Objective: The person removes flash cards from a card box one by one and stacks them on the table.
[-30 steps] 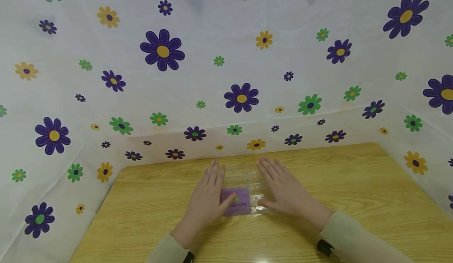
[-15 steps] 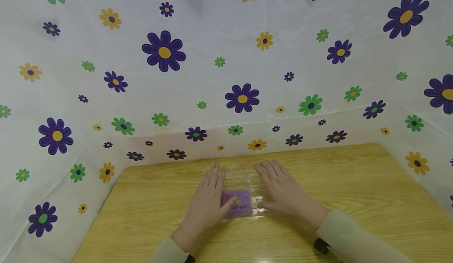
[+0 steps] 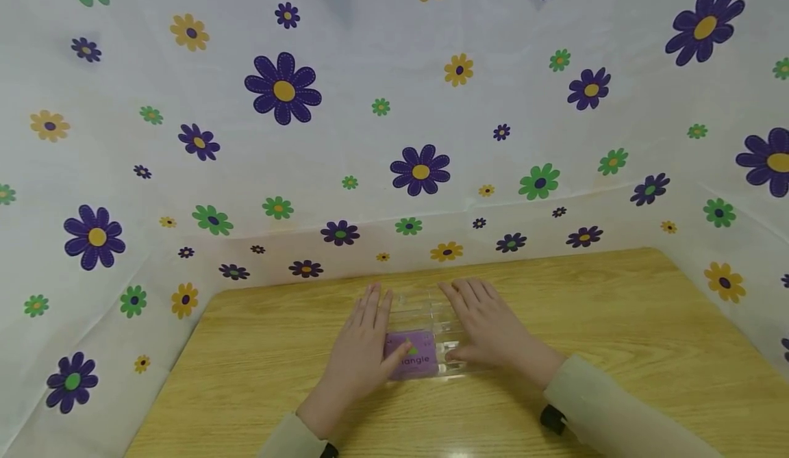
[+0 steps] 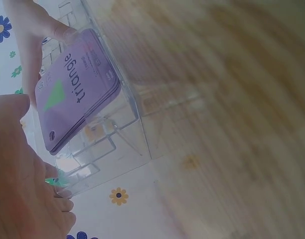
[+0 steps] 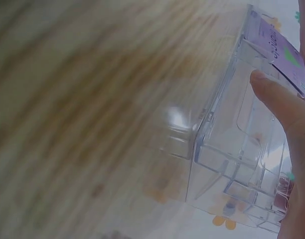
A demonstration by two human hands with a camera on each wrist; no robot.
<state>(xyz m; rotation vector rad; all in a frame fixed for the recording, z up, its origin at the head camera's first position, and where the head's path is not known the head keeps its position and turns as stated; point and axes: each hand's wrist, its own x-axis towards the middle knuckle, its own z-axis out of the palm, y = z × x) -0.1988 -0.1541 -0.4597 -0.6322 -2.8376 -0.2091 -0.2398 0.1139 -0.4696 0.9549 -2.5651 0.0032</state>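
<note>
My left hand (image 3: 360, 352) lies with fingers straight along the left side of the clear box (image 5: 227, 164), thumb over the purple cards (image 4: 77, 84); my right hand (image 3: 499, 331) lies likewise on the right, thumb over the top. Neither is clenched. The box stands on the table (image 3: 592, 321), cards at its near left. Steadying it, I judge, calls for light, equal pressure (press one side harder and it may skid). Legible: "triangle", under a green triangle (image 4: 55, 95). Finer print: unreadable. Brand: none made out.
</note>
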